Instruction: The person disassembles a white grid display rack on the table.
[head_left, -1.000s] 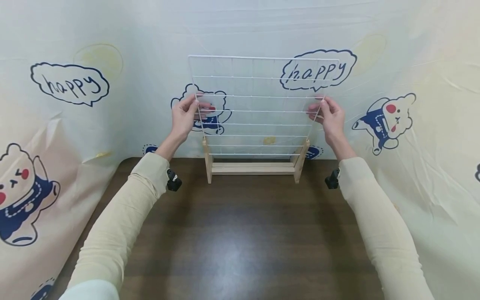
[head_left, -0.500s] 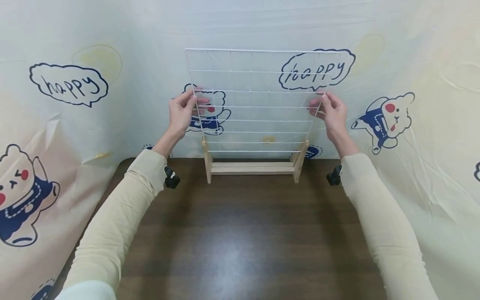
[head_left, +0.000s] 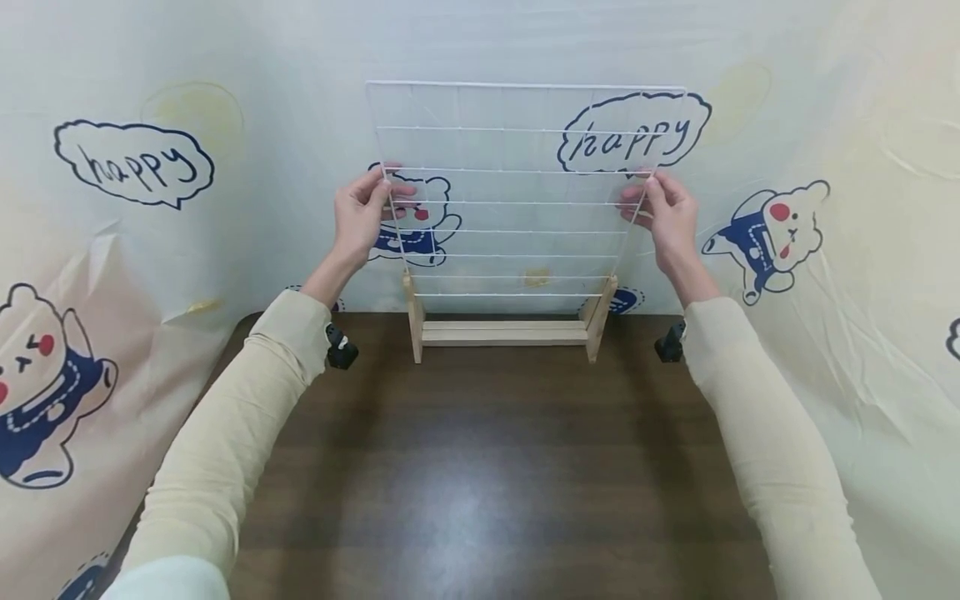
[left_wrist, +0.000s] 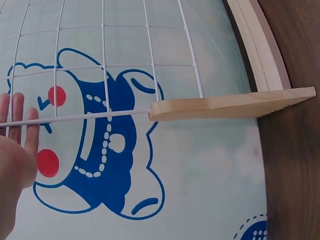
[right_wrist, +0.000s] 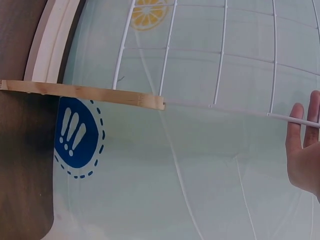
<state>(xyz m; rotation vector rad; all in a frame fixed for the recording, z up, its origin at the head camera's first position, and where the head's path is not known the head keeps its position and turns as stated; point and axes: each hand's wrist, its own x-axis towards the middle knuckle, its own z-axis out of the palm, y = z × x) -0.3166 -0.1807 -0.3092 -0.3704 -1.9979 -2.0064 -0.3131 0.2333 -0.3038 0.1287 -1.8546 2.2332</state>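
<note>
A white wire grid panel (head_left: pixel 517 202) stands upright at the back, its lower part between the two side pieces of a light wooden stand (head_left: pixel 504 335). My left hand (head_left: pixel 358 218) pinches the panel's left edge wire between thumb and fingers, with the other fingers reaching behind the grid. On the opposite edge, my right hand (head_left: pixel 672 218) pinches the wire at about the same height. In the left wrist view the edge wire meets the tip of a wooden side piece (left_wrist: pixel 210 107). The matching side piece (right_wrist: pixel 100 93) shows in the right wrist view.
The stand rests near the back edge of a dark wooden table (head_left: pixel 465 467). Behind and around it hangs a pale cloth (head_left: pixel 285 50) printed with bears and "happy" bubbles. A small black camera sits at each wrist.
Both hands have risen a little and spread slightly apart, still pinching the grid panel. The panel has moved upward relative to the stand, which stays nearly in place.
</note>
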